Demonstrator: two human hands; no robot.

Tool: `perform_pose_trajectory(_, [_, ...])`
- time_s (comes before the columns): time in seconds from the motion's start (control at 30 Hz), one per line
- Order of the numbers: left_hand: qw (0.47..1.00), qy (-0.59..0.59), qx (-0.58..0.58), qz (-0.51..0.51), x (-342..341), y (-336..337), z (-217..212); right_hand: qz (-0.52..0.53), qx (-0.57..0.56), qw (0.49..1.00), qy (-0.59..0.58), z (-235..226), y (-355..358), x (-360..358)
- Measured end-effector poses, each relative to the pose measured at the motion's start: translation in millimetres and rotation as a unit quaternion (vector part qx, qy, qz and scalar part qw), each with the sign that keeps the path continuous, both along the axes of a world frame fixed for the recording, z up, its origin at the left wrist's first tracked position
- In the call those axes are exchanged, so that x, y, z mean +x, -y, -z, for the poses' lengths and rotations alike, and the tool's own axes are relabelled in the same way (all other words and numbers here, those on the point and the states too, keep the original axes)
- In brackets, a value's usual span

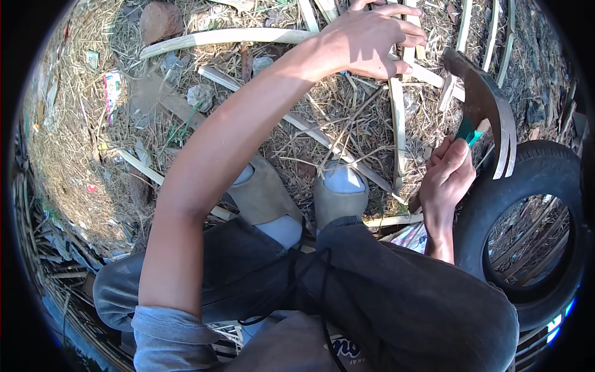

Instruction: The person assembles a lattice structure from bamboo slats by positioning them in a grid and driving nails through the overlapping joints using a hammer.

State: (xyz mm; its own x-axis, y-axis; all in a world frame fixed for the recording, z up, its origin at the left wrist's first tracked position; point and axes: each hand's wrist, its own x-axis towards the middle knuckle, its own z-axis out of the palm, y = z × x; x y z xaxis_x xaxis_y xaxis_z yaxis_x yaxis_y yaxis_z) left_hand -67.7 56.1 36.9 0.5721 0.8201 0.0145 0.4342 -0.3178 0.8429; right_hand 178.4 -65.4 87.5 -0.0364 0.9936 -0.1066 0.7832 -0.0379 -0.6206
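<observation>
My right hand (445, 177) is closed round the handle of a claw hammer (486, 102). The hammer's worn brown metal head is raised, its split claw pointing down toward the tyre, and a bit of green shows just above my fist. At the top, my left hand (369, 40) reaches out with its fingers spread over pale wooden strips (427, 75). Its thumb and fingertips rest on or just above the strips; contact is hard to make out. One upright strip (398, 133) runs down from beneath the left thumb.
A black tyre (474, 217) lies at my right. A long curved strip (223, 37) crosses the straw-littered ground beyond my left forearm, near a brown stone (160, 22). My slippered feet (339, 192) stand close to another slanting strip (310, 130). Scraps of wrapper (112, 93) lie left.
</observation>
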Motion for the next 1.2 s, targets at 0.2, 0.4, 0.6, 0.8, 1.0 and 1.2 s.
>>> perform_pose_trajectory(0.2, [0.981,-0.041,0.176,-0.077,-6.7,15.2,45.2,0.043,0.013,0.992,-0.116,12.8,8.6,-21.8])
perform_pose_trajectory(0.4, [0.977,-0.081,0.187,-0.059,17.6,8.4,42.3,-0.052,-0.02,0.997,0.062,10.0,7.1,8.7])
perform_pose_trajectory(0.6, [0.967,-0.1,0.223,-0.07,6.1,7.0,57.8,-0.07,0.002,0.997,0.044,18.9,5.8,-0.6])
perform_pose_trajectory(0.8, [0.966,-0.102,0.226,-0.076,13.5,6.3,51.8,-0.051,-0.045,0.997,0.041,14.8,7.9,-6.0])
perform_pose_trajectory(1.0, [0.958,-0.144,0.235,-0.077,16.9,6.3,44.8,0.085,-0.03,0.983,-0.157,-17.0,12.6,-10.5])
perform_pose_trajectory(1.2, [0.959,-0.107,0.245,-0.098,18.5,8.9,47.0,0.058,-0.103,0.985,-0.123,6.0,18.6,1.1])
